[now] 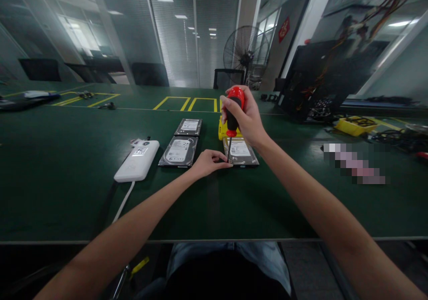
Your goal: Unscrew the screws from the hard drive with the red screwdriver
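My right hand is wrapped round the red and black handle of a screwdriver, held upright. Its thin shaft points down at the near left corner of a hard drive. Beside the tip, my left hand has its fingers closed near that corner; whatever is between them is too small to make out. Behind the drive, partly hidden by my right hand, is a yellow object. To the left lie two more drives, a nearer one and a farther one.
A white power bank with a cable lies left on the green table. Rightward are a pixelated pink item, a yellow box and a black computer case with loose wires. Small dark parts lie at the back left.
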Demonstrator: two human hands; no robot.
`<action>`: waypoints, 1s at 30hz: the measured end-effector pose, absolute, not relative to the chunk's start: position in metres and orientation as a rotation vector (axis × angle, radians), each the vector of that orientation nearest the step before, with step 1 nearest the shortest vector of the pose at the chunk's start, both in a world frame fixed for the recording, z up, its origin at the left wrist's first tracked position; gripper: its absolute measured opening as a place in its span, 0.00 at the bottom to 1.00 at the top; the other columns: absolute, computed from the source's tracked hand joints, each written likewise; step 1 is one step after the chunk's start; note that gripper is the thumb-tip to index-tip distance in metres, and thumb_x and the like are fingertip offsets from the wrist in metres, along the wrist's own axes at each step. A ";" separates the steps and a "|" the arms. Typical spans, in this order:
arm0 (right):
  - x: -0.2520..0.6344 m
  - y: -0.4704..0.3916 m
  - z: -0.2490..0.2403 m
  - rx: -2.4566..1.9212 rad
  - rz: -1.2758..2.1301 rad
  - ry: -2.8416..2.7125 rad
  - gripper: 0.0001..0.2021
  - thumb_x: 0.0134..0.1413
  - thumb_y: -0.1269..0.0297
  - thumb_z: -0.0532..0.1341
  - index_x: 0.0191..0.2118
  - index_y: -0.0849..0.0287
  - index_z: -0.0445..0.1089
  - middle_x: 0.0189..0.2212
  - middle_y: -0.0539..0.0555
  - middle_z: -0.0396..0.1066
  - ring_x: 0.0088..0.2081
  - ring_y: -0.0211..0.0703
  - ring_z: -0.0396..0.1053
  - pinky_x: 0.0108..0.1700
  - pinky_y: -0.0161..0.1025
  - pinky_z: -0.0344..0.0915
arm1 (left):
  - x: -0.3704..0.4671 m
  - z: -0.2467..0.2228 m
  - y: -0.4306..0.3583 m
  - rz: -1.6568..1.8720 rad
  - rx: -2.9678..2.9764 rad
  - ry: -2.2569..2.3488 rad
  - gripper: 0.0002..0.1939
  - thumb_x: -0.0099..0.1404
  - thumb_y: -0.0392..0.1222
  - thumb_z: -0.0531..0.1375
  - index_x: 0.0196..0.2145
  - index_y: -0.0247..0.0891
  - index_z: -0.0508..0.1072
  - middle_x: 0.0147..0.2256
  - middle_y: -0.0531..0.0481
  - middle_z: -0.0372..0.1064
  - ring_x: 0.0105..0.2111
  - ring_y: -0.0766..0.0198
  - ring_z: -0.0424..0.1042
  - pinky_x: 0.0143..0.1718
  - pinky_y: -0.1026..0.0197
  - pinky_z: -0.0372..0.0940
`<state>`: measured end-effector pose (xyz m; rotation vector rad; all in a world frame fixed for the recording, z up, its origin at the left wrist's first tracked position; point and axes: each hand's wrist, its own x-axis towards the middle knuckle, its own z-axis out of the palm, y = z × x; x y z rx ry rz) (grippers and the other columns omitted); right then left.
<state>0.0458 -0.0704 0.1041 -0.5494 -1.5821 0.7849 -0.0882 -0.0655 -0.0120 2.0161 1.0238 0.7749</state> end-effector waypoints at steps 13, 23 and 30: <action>0.045 -0.075 0.106 -0.573 0.764 -1.614 0.16 0.52 0.50 0.58 0.43 0.49 0.57 0.27 0.47 0.61 0.24 0.33 0.61 0.26 0.36 0.64 | -0.087 -0.011 -0.068 0.815 1.980 1.018 0.17 0.50 0.52 0.65 0.31 0.35 0.78 0.30 0.49 0.74 0.31 0.62 0.69 0.35 0.60 0.62; 0.043 -0.079 0.106 -0.539 0.750 -1.627 0.15 0.52 0.51 0.59 0.43 0.49 0.58 0.26 0.48 0.60 0.25 0.35 0.62 0.26 0.36 0.64 | -0.085 -0.014 -0.066 0.828 1.914 0.976 0.18 0.49 0.52 0.66 0.32 0.34 0.78 0.34 0.45 0.76 0.37 0.59 0.72 0.44 0.57 0.64; 0.043 -0.079 0.106 -0.542 0.769 -1.640 0.15 0.53 0.52 0.58 0.44 0.49 0.58 0.28 0.48 0.61 0.27 0.34 0.62 0.27 0.36 0.64 | -0.085 -0.012 -0.067 0.822 1.931 0.981 0.17 0.50 0.52 0.65 0.31 0.35 0.78 0.33 0.46 0.75 0.36 0.60 0.71 0.43 0.58 0.64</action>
